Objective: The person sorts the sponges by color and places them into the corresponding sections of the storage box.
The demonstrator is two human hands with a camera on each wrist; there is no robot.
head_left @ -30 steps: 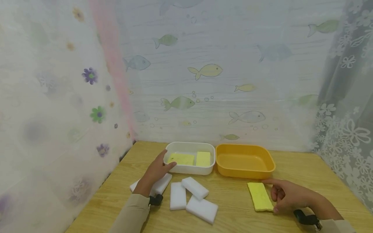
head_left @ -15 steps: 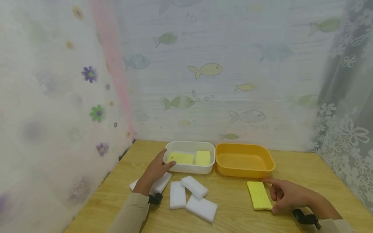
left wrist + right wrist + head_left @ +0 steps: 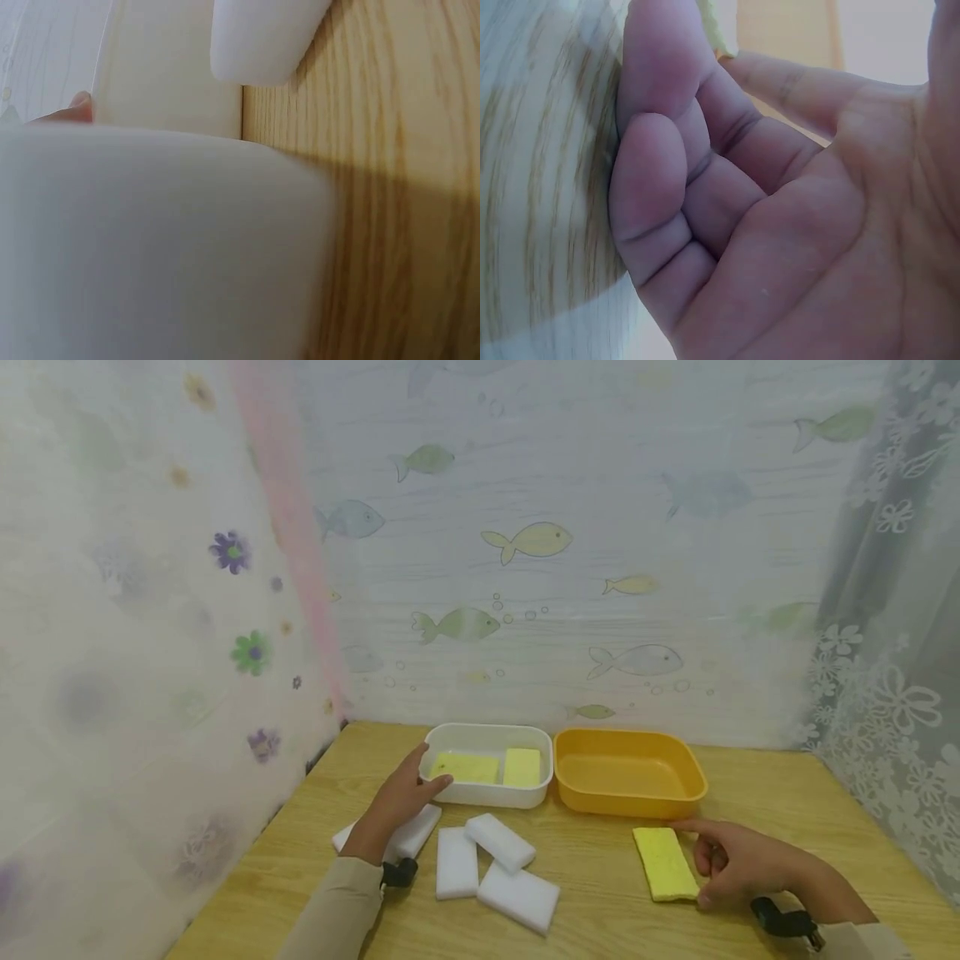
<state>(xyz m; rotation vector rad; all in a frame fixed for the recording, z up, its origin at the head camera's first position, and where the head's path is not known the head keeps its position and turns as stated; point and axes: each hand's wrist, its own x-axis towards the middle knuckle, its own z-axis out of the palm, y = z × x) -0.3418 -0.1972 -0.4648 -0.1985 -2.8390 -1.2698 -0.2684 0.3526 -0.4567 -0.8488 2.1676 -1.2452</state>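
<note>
My left hand (image 3: 397, 802) rests at the left front corner of a white plastic container (image 3: 487, 796), thumb over its front rim and fingers along the left side. Two yellow sponges (image 3: 521, 767) lie inside. In the left wrist view a fingertip (image 3: 75, 111) shows at the container's wall. My right hand (image 3: 750, 864) is low at the table, pinching a flat yellow sponge (image 3: 663, 864) by its right corners between index finger and thumb. The right wrist view shows the other fingers (image 3: 652, 172) curled against the table; only a sliver of yellow sponge (image 3: 718, 26) appears there.
An orange container (image 3: 622, 802) stands right beside the white one. Several white sponges (image 3: 457, 864) lie in front, one resting over its neighbours, others partly hidden under the left wrist. A fish-patterned curtain (image 3: 525, 610) borders the back of the wooden table (image 3: 600, 918).
The right hand and the yellow sponge have shifted very slightly left. The left hand and both containers stay in place.
</note>
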